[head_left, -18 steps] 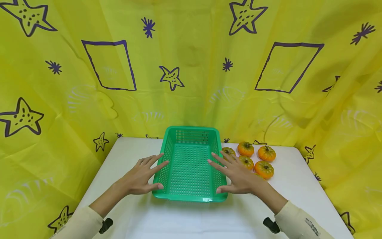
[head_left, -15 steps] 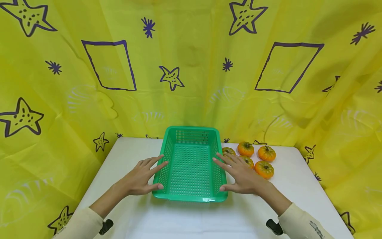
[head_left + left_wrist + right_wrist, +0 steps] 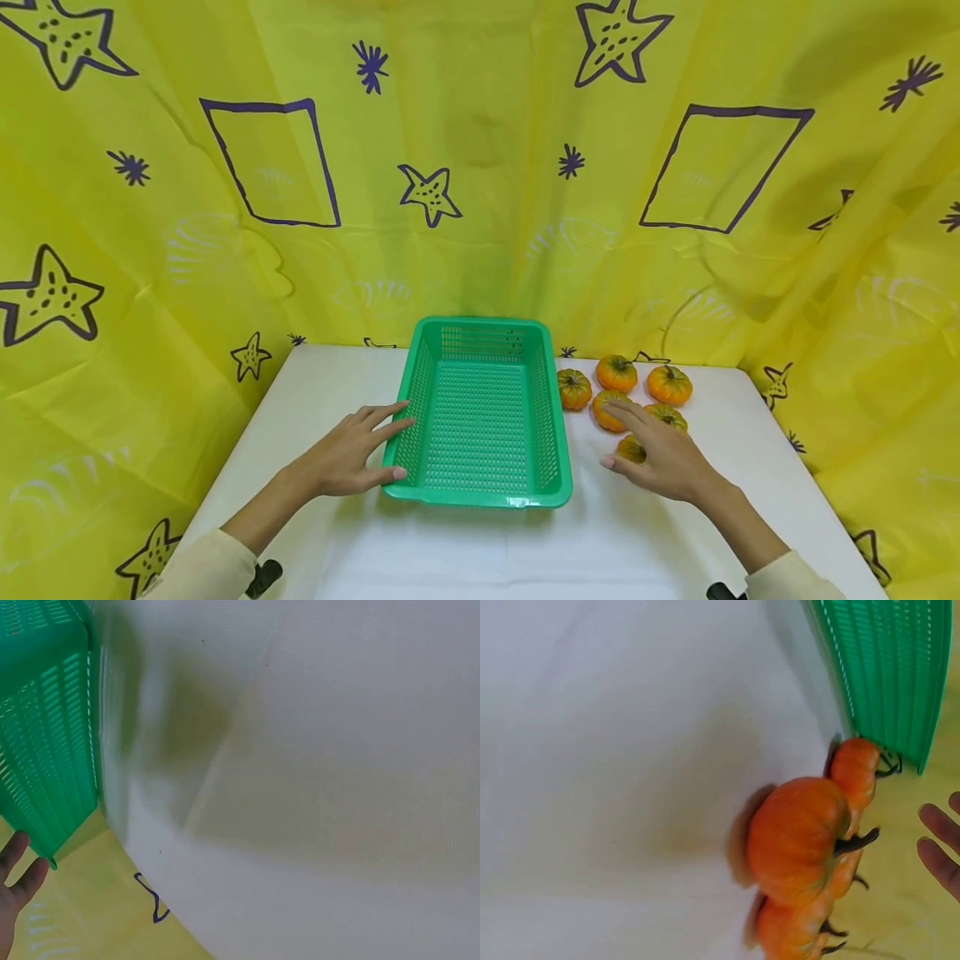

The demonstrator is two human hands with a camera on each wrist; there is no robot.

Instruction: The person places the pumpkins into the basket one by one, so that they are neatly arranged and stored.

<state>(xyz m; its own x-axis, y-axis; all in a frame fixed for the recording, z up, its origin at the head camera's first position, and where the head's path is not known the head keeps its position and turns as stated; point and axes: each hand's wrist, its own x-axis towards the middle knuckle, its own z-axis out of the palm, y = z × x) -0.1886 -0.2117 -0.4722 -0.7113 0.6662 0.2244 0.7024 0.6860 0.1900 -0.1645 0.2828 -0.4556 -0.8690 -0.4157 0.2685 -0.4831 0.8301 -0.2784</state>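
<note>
A green plastic basket (image 3: 480, 425) with perforated walls stands on the white table, nothing inside it. My left hand (image 3: 352, 450) is at its left rim, fingers spread; in the left wrist view the fingertips (image 3: 28, 879) show beside the basket's side (image 3: 52, 750). To the right of the basket sit several small orange pumpkins (image 3: 574, 390) with green-tinged tops. My right hand (image 3: 667, 458) hovers over the nearest ones, fingers extended, partly covering them. In the right wrist view its fingertips (image 3: 937, 855) are apart from the pumpkins (image 3: 799, 836).
A white table (image 3: 465, 558) bears the basket and pumpkins. Behind it and on both sides hangs a yellow curtain (image 3: 495, 250) printed with starfish and frames. The basket's back end stands close to the curtain.
My right hand has left the basket's right rim and moved right over the pumpkins. The left hand has shifted slightly down and left. The basket stays in place.
</note>
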